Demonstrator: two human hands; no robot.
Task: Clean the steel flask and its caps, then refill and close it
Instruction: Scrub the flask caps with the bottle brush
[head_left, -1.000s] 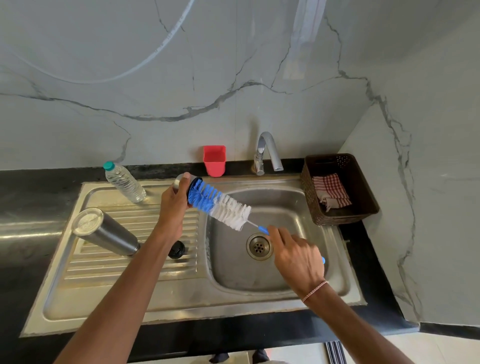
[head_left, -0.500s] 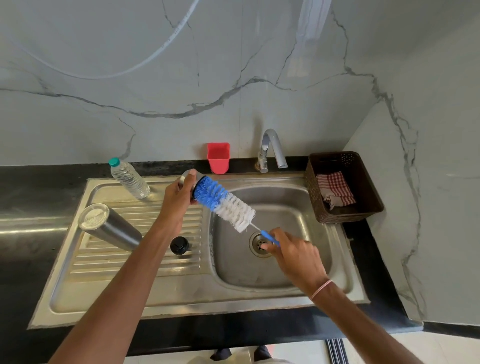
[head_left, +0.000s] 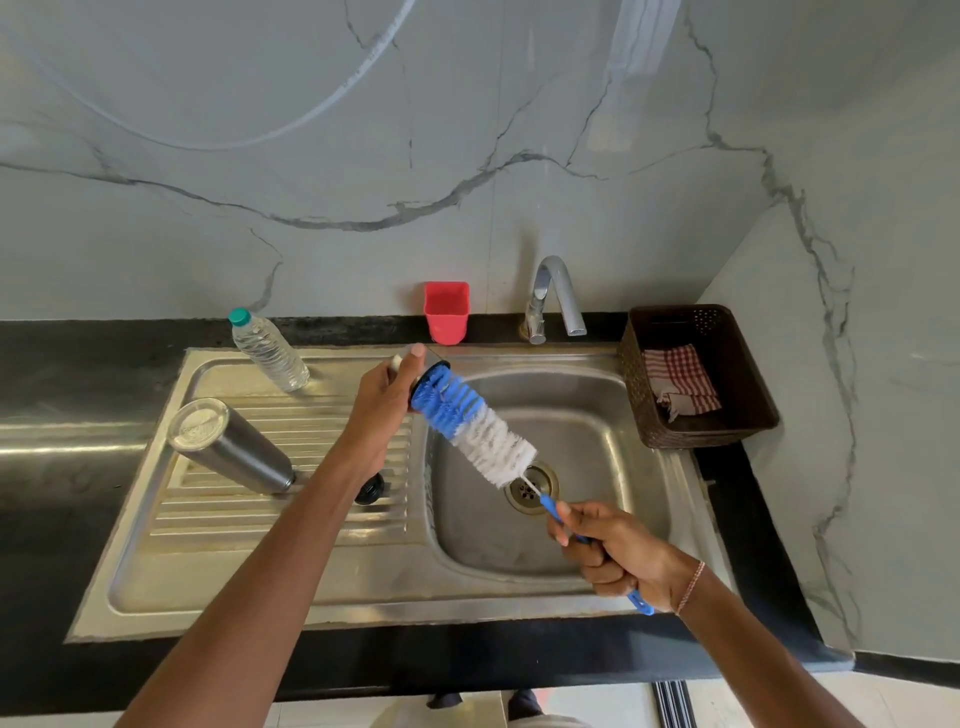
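My left hand (head_left: 382, 402) grips a steel cap (head_left: 432, 358) above the drainboard, its mouth turned toward the basin. The blue tip of a blue-and-white bottle brush (head_left: 475, 426) sits inside that cap. My right hand (head_left: 615, 553) grips the brush's blue handle over the sink basin. The steel flask (head_left: 228, 448) stands upside down, leaning, on the drainboard at the left. A small black inner cap (head_left: 371, 488) lies on the drainboard, partly hidden by my left forearm.
A clear water bottle (head_left: 267, 351) with a green lid stands at the drainboard's back. A red cup (head_left: 445, 312) and the tap (head_left: 553, 296) are behind the sink (head_left: 644, 499). A brown basket (head_left: 727, 431) with a checked cloth stands right of the basin.
My right hand has drawn back toward me along the brush handle, and the brush has turned slightly in the cap. My left hand keeps hold of the cap.
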